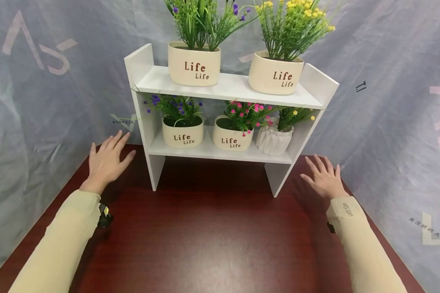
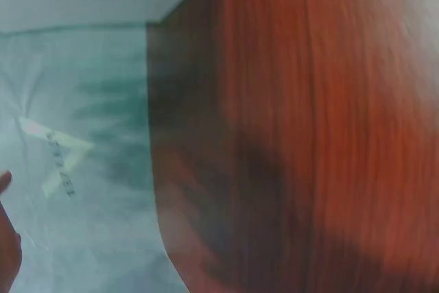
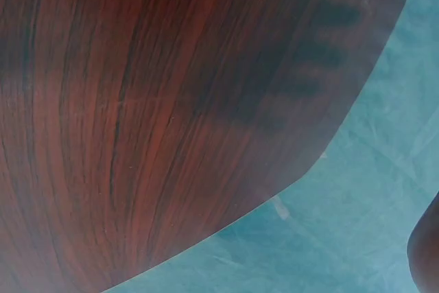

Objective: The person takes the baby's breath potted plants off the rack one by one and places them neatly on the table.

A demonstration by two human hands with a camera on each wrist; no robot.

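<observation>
My left hand is spread with straight fingers left of a white two-tier shelf, holding nothing. On the shelf's other side my right hand also has its fingers spread and holds nothing. Two cream oval planters stand on the top tier: one with purple flowers, one with yellow flowers. Below them sit a purple-flowered planter, a pink-flowered planter and a white ribbed pot with small yellow flowers. Only a bit of each hand shows at the edge of its wrist view.
The shelf stands toward the back of a dark red wooden table. Grey printed cloth hangs behind and on both sides. Shadows of the hands fall on the table and cloth in the wrist views.
</observation>
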